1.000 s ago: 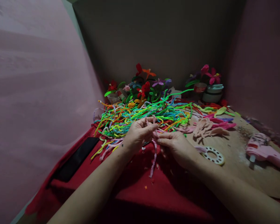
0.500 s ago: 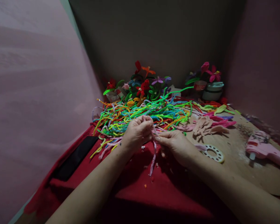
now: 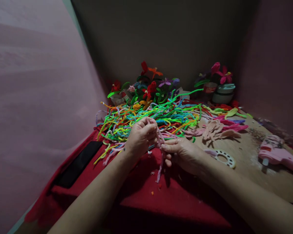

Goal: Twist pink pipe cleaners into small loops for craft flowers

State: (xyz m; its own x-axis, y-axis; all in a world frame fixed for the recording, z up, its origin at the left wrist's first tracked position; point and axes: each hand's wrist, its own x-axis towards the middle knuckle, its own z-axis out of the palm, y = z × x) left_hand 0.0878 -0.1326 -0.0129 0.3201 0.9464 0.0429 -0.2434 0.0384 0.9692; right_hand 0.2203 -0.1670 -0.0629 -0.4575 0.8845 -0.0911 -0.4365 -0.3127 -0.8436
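Observation:
Between my two hands hangs a light pink pipe cleaner (image 3: 160,169), its lower end dangling over the red cloth. My left hand (image 3: 144,134) pinches its upper part with curled fingers. A little lower and to the right, my right hand (image 3: 182,152) grips the same strand between thumb and forefinger. Just behind both hands lies a heap of loose pipe cleaners (image 3: 151,113) in green, yellow, orange, blue and pink. The hands hide part of that heap and the strand's upper end.
Pipe-cleaner flowers (image 3: 150,89) stand at the back. To the right, a brown board (image 3: 244,175) carries pale pink petal pieces (image 3: 213,131), a white ring with holes (image 3: 230,161) and a pink glue gun (image 3: 275,152). A black phone-like slab (image 3: 79,164) lies left on the red cloth (image 3: 141,195).
My left hand has shifted slightly left and up. My right hand has moved a little down along the pink strand, its lower fingers showing more. Both still hold it.

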